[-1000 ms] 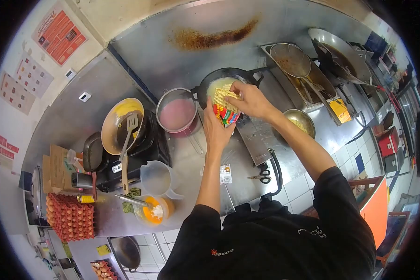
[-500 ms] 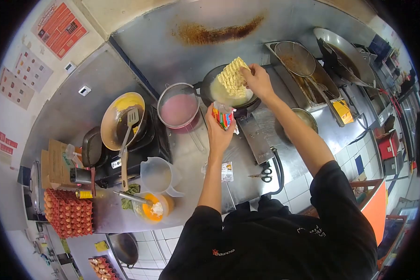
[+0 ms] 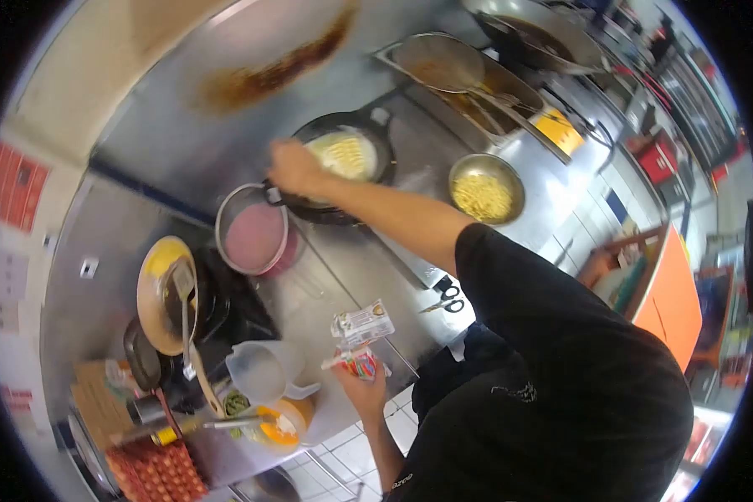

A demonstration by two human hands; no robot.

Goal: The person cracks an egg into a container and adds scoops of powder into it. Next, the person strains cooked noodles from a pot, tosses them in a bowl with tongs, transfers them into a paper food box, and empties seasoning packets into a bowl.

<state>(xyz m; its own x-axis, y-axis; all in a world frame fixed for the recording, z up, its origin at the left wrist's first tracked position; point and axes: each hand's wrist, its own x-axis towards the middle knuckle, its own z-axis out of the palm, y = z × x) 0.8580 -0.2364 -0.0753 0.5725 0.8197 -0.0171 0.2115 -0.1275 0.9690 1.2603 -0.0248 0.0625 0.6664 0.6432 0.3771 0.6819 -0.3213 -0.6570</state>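
My left hand (image 3: 365,386) is closed round a torn red-and-white instant noodle packet (image 3: 358,363), low over the counter. A block of instant noodles (image 3: 347,156) lies in the pale liquid inside the black wok (image 3: 378,186). At the wok's left edge, close to its side handle (image 3: 273,193), is my right hand (image 3: 297,169). Its fingers look curled, but blur hides what they hold, if anything. A flat printed wrapper (image 3: 364,325) rests on the counter just beyond the packet.
A metal bowl of noodles (image 3: 484,194) stands right of the wok. Left of it, a strainer (image 3: 255,234) sits over a pink container. Scissors (image 3: 445,301) lie near the counter edge. A plastic jug (image 3: 261,368) and egg trays (image 3: 155,473) are at lower left.
The noodle block has left my right hand and is in the wok. My right hand has moved left; my left hand has drawn back with the packet. The view has turned.
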